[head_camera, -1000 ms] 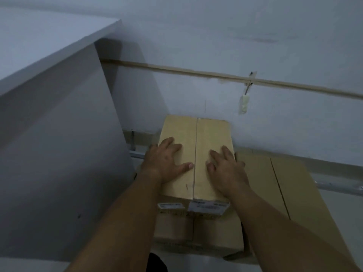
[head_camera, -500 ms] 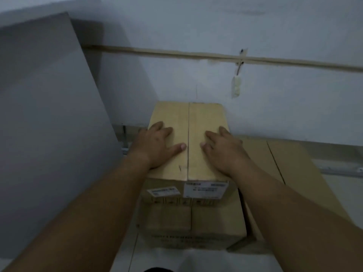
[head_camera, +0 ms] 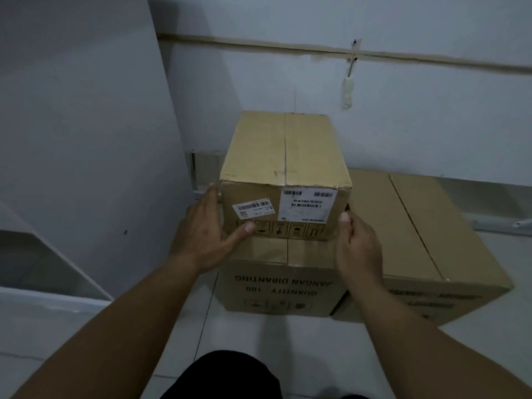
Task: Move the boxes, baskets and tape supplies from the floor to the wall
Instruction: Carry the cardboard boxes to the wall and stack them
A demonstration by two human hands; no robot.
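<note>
Both hands are off the lid of the top box (head_camera: pixel 285 156): left hand (head_camera: pixel 207 234) flat at 9 o'clock, right hand (head_camera: pixel 357 246) at 3, grip unclear. Wall (head_camera: pixel 403 125) at 12, floor (head_camera: pixel 244 335) at 6.

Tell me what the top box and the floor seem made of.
Top box: cardboard by the look, matte tan, with folded flaps, a centre seam and paper labels stuck on. Floor: probably glazed ceramic tile, pale and faintly glossy, with thin grout lines.
</note>
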